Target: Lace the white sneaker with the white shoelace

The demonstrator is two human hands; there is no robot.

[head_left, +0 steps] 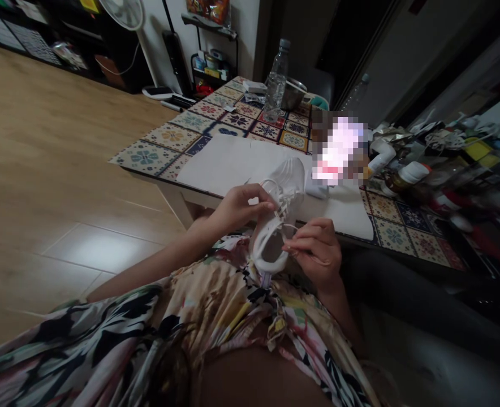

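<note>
A white sneaker lies between my hands at the table's near edge. Its toe points away from me onto a white sheet, and its collar opening faces my lap. My left hand is at the left of the lacing, thumb and index finger pinched on a white shoelace. At the right of the shoe's opening, my right hand has its fingertips closed on another stretch of shoelace, which loops up beside the tongue. The exact grip at both fingertips is small and partly hidden.
Beyond the shoe, a lit, pixelated screen stands on the table. A clear plastic bottle and a metal bowl are farther back. Clutter with a white-capped jar crowds the right side. The patterned tablecloth reaches the left corner.
</note>
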